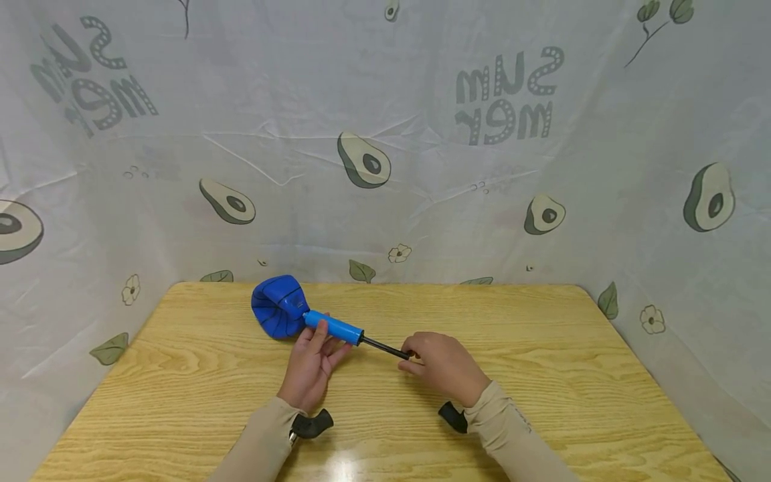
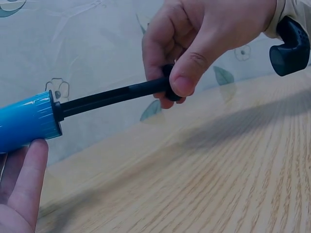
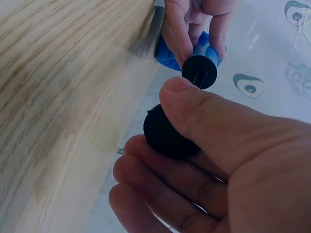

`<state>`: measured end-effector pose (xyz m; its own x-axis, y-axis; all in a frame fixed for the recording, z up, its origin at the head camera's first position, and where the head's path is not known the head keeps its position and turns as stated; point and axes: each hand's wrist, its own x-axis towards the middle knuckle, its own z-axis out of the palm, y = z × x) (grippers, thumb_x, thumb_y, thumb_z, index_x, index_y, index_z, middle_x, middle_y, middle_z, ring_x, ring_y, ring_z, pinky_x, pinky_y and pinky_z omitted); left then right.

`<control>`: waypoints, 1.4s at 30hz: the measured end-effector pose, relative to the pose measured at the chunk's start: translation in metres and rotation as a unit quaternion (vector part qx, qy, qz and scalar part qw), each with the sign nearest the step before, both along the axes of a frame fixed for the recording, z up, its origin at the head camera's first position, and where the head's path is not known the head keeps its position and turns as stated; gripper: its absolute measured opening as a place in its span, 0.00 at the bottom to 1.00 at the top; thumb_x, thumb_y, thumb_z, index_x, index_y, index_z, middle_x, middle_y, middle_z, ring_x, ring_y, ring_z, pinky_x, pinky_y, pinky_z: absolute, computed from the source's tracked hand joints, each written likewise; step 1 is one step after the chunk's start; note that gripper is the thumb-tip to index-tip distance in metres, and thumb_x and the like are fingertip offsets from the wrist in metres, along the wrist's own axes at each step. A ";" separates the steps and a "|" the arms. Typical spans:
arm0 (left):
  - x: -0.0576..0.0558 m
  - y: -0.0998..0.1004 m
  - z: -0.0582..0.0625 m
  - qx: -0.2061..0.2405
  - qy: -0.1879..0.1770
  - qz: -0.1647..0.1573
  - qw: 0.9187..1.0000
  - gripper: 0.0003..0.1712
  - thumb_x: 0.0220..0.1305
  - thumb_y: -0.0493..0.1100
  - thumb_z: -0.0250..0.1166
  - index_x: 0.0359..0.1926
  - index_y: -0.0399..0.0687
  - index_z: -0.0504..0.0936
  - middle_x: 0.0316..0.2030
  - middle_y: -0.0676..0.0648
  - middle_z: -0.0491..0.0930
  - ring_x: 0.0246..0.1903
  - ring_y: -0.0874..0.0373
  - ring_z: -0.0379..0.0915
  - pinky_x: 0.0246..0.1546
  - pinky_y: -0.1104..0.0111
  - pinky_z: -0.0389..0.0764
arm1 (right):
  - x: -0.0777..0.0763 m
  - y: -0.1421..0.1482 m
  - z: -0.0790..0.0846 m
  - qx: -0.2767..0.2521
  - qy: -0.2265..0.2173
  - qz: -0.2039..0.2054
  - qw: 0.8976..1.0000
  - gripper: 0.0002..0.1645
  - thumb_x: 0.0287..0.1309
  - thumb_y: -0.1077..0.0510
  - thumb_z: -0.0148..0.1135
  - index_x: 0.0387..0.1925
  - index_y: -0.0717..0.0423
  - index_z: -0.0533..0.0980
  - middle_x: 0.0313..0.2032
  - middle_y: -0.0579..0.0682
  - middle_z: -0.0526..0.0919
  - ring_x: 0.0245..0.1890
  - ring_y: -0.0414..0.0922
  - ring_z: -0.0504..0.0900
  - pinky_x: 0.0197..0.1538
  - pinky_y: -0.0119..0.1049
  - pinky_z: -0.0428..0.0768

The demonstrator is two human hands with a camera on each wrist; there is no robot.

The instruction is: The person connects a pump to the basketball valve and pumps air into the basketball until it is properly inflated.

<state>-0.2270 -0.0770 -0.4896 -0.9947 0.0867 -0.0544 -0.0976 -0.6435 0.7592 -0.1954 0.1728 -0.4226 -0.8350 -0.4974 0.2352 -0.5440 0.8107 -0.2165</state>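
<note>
A blue hand pump (image 1: 334, 328) lies slantwise across the middle of the head view, its nozzle end against a limp, caved-in blue ball (image 1: 280, 304) with black lines. My left hand (image 1: 310, 371) holds the pump's barrel, thumb on top and fingers beneath. The black plunger rod (image 2: 114, 100) is drawn well out of the barrel. At its far end, my right hand (image 1: 446, 367) pinches the round black handle (image 3: 167, 133) between thumb and fingers. Whether the needle sits inside the ball cannot be made out.
A wood-grain table (image 1: 512, 428) lies under both hands. Behind it and along the sides hangs a pale curtain (image 1: 421, 201) printed with avocados and leaves. Black curved pieces (image 1: 313, 424) are worn at both wrists.
</note>
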 end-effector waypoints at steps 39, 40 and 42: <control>0.018 0.029 -0.005 -0.043 0.045 -0.069 0.996 0.35 0.83 0.50 0.50 0.76 0.33 0.51 0.53 0.47 0.73 0.53 0.57 0.78 0.61 0.57 0.82 | -0.002 -0.008 -0.006 -0.012 0.039 0.043 0.998 0.11 0.58 0.51 0.77 0.33 0.53 0.84 0.30 0.45 0.85 0.28 0.35 0.80 0.29 0.28 0.80; 0.018 0.029 -0.005 -0.042 0.044 -0.067 0.996 0.34 0.83 0.50 0.50 0.76 0.33 0.51 0.52 0.47 0.73 0.53 0.57 0.78 0.61 0.56 0.83 | -0.002 -0.008 -0.005 -0.011 0.036 0.042 0.998 0.10 0.59 0.51 0.77 0.33 0.52 0.84 0.29 0.44 0.85 0.28 0.35 0.79 0.29 0.28 0.80; 0.017 0.028 -0.005 -0.042 0.042 -0.063 0.996 0.33 0.83 0.50 0.50 0.75 0.33 0.52 0.51 0.48 0.73 0.52 0.57 0.78 0.60 0.56 0.83 | -0.001 -0.008 -0.004 -0.012 0.030 0.041 0.999 0.10 0.59 0.51 0.77 0.33 0.52 0.84 0.30 0.44 0.85 0.28 0.35 0.80 0.30 0.28 0.80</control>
<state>-0.2098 -0.0492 -0.4942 -0.9776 0.2096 0.0170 -0.1068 -0.5645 0.8185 -0.1963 0.1649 -0.4268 -0.7762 -0.5566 0.2962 -0.6205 0.7579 -0.2015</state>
